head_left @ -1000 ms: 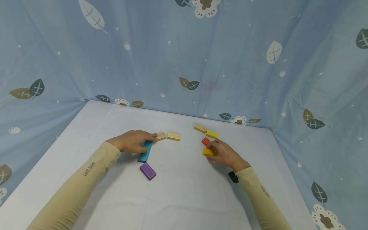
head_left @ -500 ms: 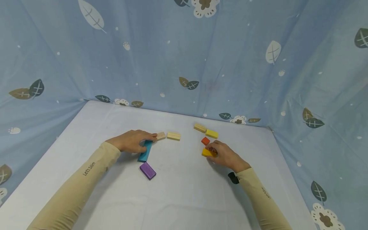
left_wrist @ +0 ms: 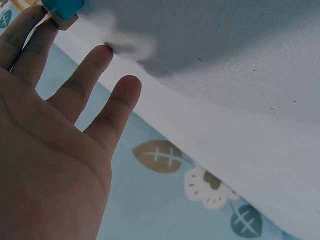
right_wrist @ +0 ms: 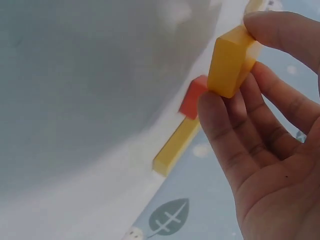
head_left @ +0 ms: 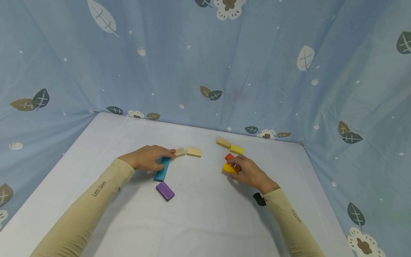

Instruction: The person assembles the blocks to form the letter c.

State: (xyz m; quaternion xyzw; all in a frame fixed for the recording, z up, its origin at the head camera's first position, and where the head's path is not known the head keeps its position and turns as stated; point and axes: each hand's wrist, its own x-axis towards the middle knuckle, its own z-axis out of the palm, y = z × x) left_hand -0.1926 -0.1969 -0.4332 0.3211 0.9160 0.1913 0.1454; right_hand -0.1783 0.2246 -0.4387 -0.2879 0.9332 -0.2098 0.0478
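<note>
My right hand (head_left: 253,173) pinches an orange-yellow wooden block (right_wrist: 227,62) between thumb and fingers. The block is tilted in the right wrist view, just in front of a small red block (head_left: 229,157). My left hand (head_left: 146,158) is at a long blue block (head_left: 162,170), thumb against its side and fingers at its far end. The left fingertips also touch a plain wood block (head_left: 180,152). In the left wrist view the blue block (left_wrist: 64,7) shows only in part, and the left thumb is hidden. A purple block (head_left: 165,191) lies close to the blue one's near end.
Another plain wood block (head_left: 194,152) lies right of the first. Farther back, a wood block (head_left: 223,143) and a yellow block (head_left: 237,149) lie end to end beyond the red one. Patterned blue cloth (head_left: 179,64) rises behind the white table (head_left: 199,221).
My right hand has shifted the orange-yellow block slightly left and turned it, so that it now partly covers the view of the red block. The left hand stays where it was.
</note>
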